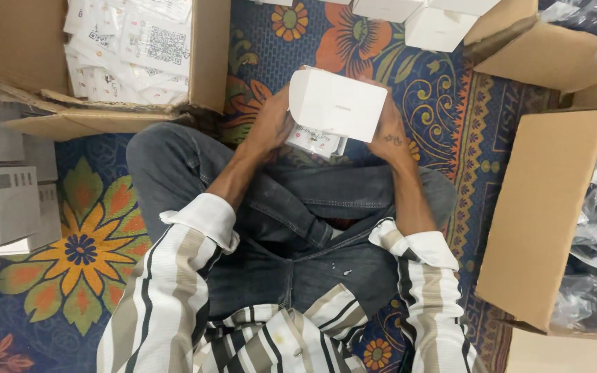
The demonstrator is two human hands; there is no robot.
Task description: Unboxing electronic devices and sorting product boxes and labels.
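I sit cross-legged in dark jeans on a patterned floral rug. Both hands hold a small white cardboard box (338, 103) above my lap. My left hand (269, 126) grips its left side and my right hand (390, 132) grips its right side. Under the box, between my hands, a small clear-wrapped packet (316, 141) with pink marks shows, partly hidden by the box. My striped sleeves are rolled up to the forearms.
An open cardboard carton (209, 62) of white printed packets stands at upper left. Another carton (540, 207) with dark plastic-bagged items is at right. White boxes (1, 204) are stacked at left, more white boxes (437, 24) lie at top.
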